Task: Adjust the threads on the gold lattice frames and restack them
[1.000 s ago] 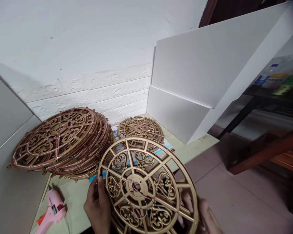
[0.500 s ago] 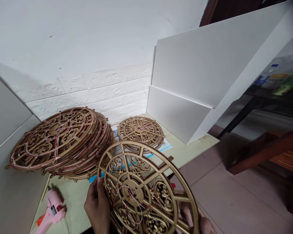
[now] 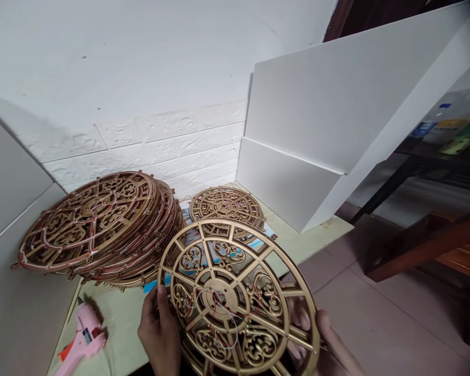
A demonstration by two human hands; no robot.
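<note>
A round gold openwork panel (image 3: 235, 282) with scroll ornaments is held tilted in front of me, near the table's front edge. Thin red and white wires (image 3: 229, 318) hang loosely around its hub. My left hand (image 3: 160, 329) grips the panel's left rim, thumb on the face. On the lower right, my right hand (image 3: 329, 339) is closed on the rim, its thumb at the edge and some fingers showing through the openings. Behind the panel lies a smaller-looking pile of similar round panels (image 3: 207, 206). A tall, leaning stack of wired panels (image 3: 97, 219) stands at the left.
A pink glue gun (image 3: 86, 326) lies on the pale table (image 3: 121, 313) at the lower left. White boards (image 3: 293, 172) enclose the right side, and a grey board (image 3: 11, 271) stands left. Bottles (image 3: 433, 122) rest on a dark rack at the far right.
The held panel has risen slightly and turned its face more toward me. My right hand has come further into view; its thumb now shows on the rim.
</note>
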